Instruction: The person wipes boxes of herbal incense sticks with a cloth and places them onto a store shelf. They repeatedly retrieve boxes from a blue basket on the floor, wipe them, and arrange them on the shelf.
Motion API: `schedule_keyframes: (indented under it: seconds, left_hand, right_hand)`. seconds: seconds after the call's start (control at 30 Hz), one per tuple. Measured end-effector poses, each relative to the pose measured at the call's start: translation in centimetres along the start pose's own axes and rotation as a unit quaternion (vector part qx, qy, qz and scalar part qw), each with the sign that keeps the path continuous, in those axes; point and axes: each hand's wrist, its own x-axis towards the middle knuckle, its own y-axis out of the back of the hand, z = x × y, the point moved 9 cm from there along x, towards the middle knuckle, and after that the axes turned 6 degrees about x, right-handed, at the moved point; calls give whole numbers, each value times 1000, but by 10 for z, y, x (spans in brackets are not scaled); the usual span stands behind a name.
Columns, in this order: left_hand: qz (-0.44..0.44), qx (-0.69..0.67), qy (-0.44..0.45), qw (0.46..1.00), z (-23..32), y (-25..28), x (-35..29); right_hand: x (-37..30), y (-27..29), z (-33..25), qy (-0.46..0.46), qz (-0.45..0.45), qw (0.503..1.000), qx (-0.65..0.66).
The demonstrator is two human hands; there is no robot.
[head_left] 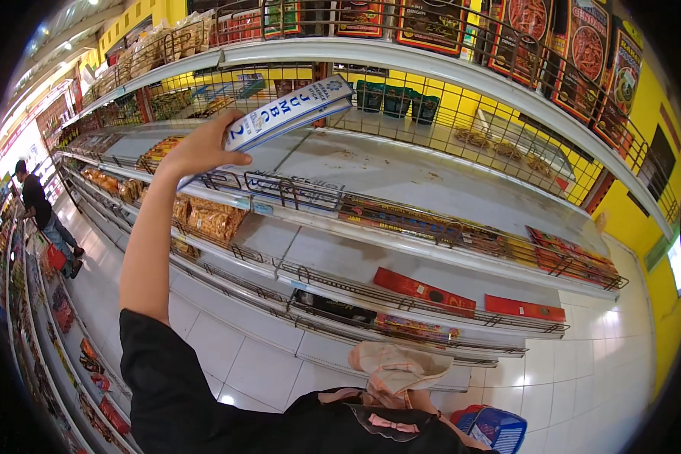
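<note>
This is a shop. Long shelves [401,166] hold lots of snack bags [212,218] and bright packets [424,291]. More packed shelves [64,314] stand across the tiled floor [231,363]. There is a blue basket [507,430] too.

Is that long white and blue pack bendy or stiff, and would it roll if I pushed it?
The white and blue pack will probably feel stiff: it sticks out past the left hand without drooping. It's unlikely to roll, since its sides look flat.
</note>
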Motion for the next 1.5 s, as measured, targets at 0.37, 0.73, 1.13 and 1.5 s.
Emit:
schedule_keyframes:
  seconds: [0.37, 0.73, 1.13, 1.5]
  left_hand:
    - [-314, 23, -85, 945, -56, -94, 79]
    - [-395, -54, -116, 910, -77, -131, 74]
    - [-428, -67, -113, 894, -97, -149, 73]
    - [-437, -64, -105, 891, -96, -148, 74]
  right_hand:
    - [18, -17, 29, -1, 9, 995, 97]
    - [32, -32, 19, 19, 17, 998, -49]
    - [42, -43, 16, 25, 4, 997, -75]
    - [43, -43, 16, 28, -2, 996, -85]
